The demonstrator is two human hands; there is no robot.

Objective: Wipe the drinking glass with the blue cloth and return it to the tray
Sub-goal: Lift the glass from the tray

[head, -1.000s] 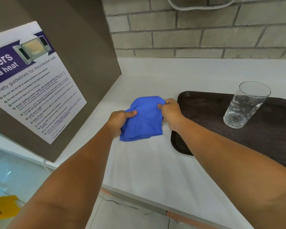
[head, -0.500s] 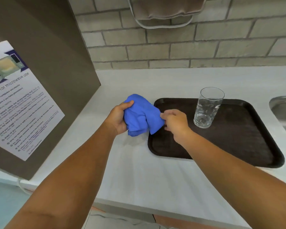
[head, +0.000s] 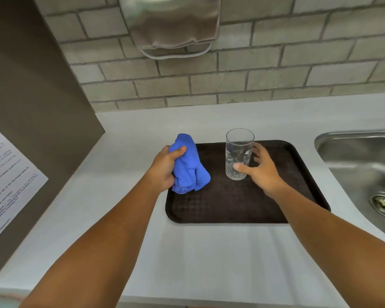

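On the brown tray [head: 231, 207] stands the drinking glass [head: 239, 154], upright, the right hand [head: 261, 168] spread around it, fingers partly hidden behind. Left hand [head: 165, 167] clenches the bunched blue cloth [head: 188, 167]; the poster's [head: 7, 181] print is blurred.

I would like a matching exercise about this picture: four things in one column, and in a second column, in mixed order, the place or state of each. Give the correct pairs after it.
Things:
1. blue cloth
2. drinking glass
3. sink
4. right hand

Places or states:
A. set into the counter, right of the tray
B. open, fingers around the lower part of the glass
C. bunched in the left hand
D. standing upright on the tray

Pairs: 1-C, 2-D, 3-A, 4-B
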